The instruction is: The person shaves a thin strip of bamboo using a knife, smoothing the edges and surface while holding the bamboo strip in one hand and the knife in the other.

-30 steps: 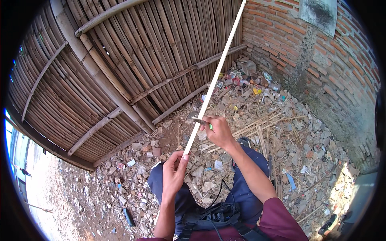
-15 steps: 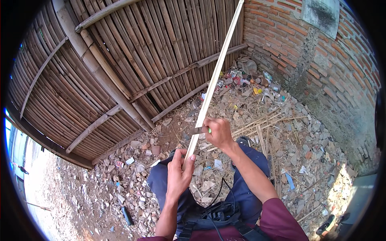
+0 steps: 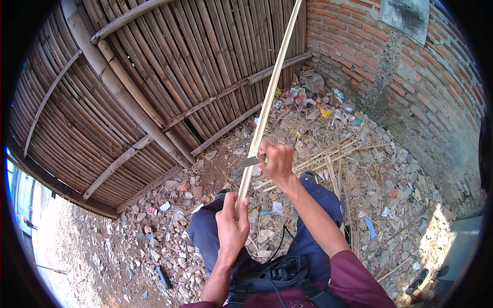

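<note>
pale bamboo strip (image 3: 266, 109) slants up before me, its lower part gripped in the fingers of the left hand (image 3: 232, 228); the right hand (image 3: 278, 161) has fingers curled round a knife (image 3: 250, 161), blade across the strip, above stony ground (image 3: 128, 244).

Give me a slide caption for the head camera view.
Left hand grips a long pale strip while the right hand holds a knife across it, above rubble-strewn ground.

Colourful litter (image 3: 304, 96) gathers in the stony ground's (image 3: 123, 262) far corner, between bamboo wall (image 3: 226, 56) and brick wall (image 3: 354, 46); a blue scrap (image 3: 370, 227) lies toward its right edge.
</note>
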### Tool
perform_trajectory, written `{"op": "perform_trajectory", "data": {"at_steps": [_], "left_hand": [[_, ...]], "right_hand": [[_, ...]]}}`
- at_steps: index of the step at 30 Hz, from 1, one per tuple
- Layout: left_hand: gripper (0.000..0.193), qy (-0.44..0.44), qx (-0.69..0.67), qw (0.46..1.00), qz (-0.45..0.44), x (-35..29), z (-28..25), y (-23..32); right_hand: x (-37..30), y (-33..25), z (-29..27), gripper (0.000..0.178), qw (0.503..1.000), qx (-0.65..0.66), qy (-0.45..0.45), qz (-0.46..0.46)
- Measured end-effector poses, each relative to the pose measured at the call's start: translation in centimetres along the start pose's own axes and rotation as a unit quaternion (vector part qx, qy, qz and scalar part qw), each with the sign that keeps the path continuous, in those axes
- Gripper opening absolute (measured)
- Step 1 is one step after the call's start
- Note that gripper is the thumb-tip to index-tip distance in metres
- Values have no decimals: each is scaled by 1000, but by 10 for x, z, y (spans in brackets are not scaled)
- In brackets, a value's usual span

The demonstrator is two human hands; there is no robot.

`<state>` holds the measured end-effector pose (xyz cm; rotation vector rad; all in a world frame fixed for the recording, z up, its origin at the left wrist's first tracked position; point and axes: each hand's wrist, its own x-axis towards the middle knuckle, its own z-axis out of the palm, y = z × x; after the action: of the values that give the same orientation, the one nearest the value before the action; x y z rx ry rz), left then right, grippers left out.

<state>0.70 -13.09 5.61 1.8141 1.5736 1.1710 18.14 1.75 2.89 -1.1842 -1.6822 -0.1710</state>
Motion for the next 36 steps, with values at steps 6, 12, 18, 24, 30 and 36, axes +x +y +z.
{"op": "perform_trajectory", "data": {"at_steps": [6,12,18,24,30,36], "left_hand": [[18,-94,-71,990,-80,-20,-13,-1],[17,-117,-152,971,-139,-48,-10,-35],[16,-120,-225,954,-157,-26,-26,-23],[17,-112,-173,970,-131,-18,-20,-15],[16,-51,-59,993,-86,-18,-14,-5],[13,-37,0,998,-50,-26,-13,-7]], "right_hand": [[26,60,-9,14,963,-61,80,248],[24,60,-16,19,982,-34,89,164],[9,24,-14,13,996,-5,28,85],[-3,6,-9,11,998,57,-17,11],[-7,3,-7,13,999,17,-33,-17],[-6,12,0,12,999,7,-29,-39]]}}
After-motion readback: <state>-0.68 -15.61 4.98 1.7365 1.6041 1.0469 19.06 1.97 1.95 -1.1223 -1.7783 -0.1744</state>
